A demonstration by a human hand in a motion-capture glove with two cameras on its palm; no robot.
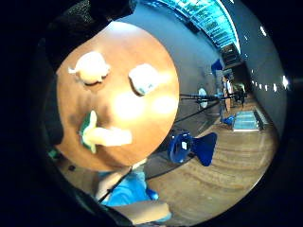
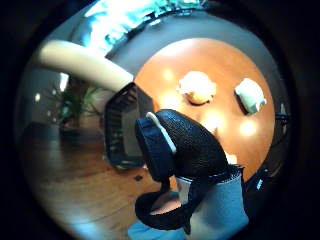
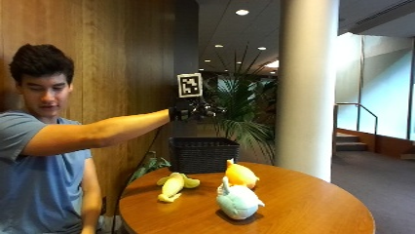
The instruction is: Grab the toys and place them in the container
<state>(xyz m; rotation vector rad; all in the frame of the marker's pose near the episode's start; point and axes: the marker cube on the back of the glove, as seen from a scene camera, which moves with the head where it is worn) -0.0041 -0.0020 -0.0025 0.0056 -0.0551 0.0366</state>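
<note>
Round table (image 3: 311,209), three toys; basket (image 3: 203,154) only outside and thumb-side.

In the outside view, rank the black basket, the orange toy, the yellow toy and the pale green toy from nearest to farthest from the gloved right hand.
Right hand is raised above the basket.
1. Black basket, directly below the hand at the table's far edge.
2. Orange toy and yellow toy, just in front of the basket; too close to call.
3. Pale green toy, nearest the camera.

The basket's (image 3: 203,154) inside is hidden by its wall, and its base by the table (image 3: 311,209). The gloved hand's (image 3: 189,110) fingers are too small to read.
</note>
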